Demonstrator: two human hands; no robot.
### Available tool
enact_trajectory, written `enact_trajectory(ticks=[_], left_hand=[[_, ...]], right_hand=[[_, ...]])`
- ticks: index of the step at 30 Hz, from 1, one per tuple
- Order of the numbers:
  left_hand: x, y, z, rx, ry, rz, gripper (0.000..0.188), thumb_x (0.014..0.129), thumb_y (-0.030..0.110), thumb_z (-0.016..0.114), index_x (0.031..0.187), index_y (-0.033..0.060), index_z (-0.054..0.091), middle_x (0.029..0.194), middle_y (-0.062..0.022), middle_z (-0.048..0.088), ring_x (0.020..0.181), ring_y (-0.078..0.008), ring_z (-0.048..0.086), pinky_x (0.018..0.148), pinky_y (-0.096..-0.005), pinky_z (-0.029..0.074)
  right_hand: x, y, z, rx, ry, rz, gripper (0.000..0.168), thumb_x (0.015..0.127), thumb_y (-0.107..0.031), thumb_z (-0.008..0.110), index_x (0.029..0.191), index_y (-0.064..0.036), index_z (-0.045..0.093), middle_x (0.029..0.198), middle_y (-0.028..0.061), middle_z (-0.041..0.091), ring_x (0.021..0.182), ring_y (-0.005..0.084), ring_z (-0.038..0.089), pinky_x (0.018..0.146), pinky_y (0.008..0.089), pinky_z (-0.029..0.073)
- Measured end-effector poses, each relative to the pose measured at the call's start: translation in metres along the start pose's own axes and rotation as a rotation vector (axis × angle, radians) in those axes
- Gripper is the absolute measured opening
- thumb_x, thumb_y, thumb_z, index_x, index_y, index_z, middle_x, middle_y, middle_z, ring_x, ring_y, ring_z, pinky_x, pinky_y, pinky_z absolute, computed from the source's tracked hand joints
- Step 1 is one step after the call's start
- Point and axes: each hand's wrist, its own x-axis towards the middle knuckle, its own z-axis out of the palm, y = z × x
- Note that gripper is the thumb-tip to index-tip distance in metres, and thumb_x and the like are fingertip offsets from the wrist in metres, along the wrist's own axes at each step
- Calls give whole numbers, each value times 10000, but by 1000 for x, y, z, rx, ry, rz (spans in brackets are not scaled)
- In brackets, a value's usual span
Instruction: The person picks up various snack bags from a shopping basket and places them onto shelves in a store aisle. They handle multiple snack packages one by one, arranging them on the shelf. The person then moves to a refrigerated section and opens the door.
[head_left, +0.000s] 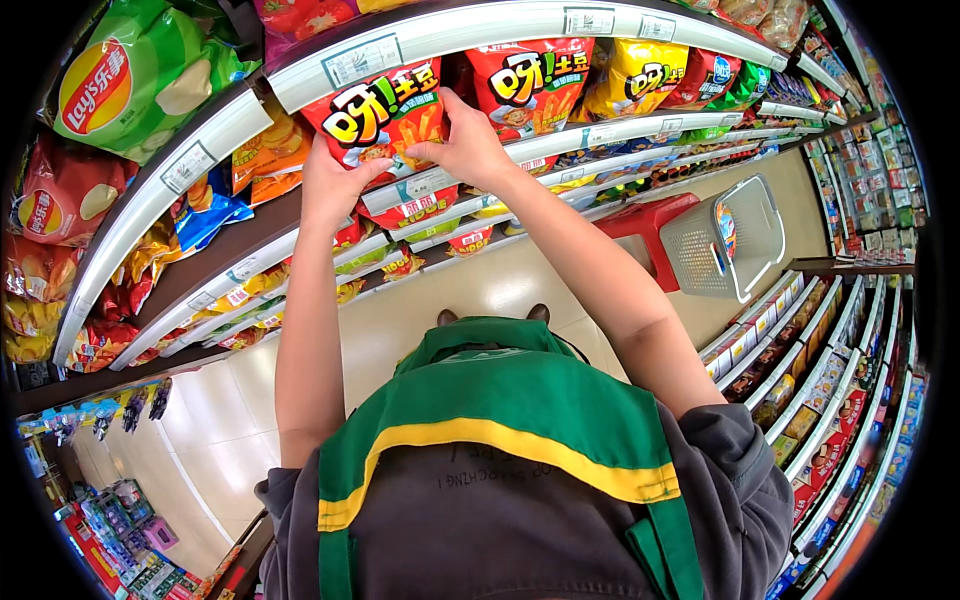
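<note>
Both of my hands hold a red bag of potato snacks (386, 112) at the front of a shelf, just under a white price rail (465, 37). My left hand (334, 180) grips its lower left side, the thumb lying across the front. On the right side is my right hand (472, 142), its thumb also on the front and its fingers at the bag's edge. Another red bag of the same kind (529, 82) stands to the right, with a yellow bag (634, 75) beyond it. To the left, orange snack bags (271, 157) sit on the shelf.
Green (142, 82) and dark red chip bags (71, 187) fill the left shelves. A grey shopping basket (697, 247) rests by a red stool-like object (645, 217) on the tiled floor (517, 289). More stocked shelves (817, 390) stand at the right. I wear a green apron (510, 397).
</note>
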Motion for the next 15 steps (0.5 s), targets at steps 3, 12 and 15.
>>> enact_trajectory(ticks=[3, 12, 15], left_hand=[[-1, -9, 4, 17, 33, 64, 557, 679, 54, 786, 1138, 15, 474, 1053, -69, 621, 925, -141, 609, 814, -282, 494], [-10, -12, 14, 82, 96, 42, 550, 679, 105, 795, 1115, -7, 479, 1030, -83, 637, 918, -153, 620, 810, -287, 492], [-13, -8, 22, 89, 145, 46, 546, 676, 114, 796, 1107, -6, 483, 1014, -89, 644, 904, -156, 626, 804, -287, 491]], right_hand=[[-1, 4, 2, -31, 37, -45, 697, 678, -188, 794, 1225, 23, 417, 987, 185, 644, 898, 290, 640, 779, 351, 494], [-12, 24, 15, -26, 95, -103, 575, 674, -133, 764, 1140, -8, 451, 1013, 213, 586, 953, 389, 563, 794, 413, 472], [-12, 23, 11, -33, 110, -128, 562, 677, -118, 758, 1135, -9, 452, 1020, 209, 584, 958, 394, 557, 799, 414, 472]])
